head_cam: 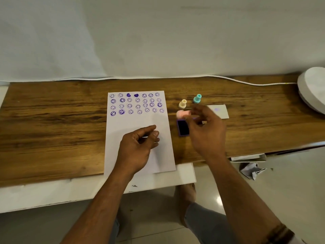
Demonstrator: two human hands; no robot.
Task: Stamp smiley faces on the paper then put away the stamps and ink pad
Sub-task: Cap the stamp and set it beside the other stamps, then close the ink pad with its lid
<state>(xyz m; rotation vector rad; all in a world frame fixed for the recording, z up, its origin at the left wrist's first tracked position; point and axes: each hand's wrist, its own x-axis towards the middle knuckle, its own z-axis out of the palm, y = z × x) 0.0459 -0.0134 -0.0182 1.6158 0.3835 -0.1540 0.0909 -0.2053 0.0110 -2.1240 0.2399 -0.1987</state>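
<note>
Stamping underway: paper carries four rows; nothing put away.
Right hand pinches pink stamp above ink pad; left hand, loosely curled, rests on paper; two stamps stand nearby.

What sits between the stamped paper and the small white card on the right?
Head view: the open purple ink pad, the blurred pink stamp, the cream stamp and the right hand.
</note>
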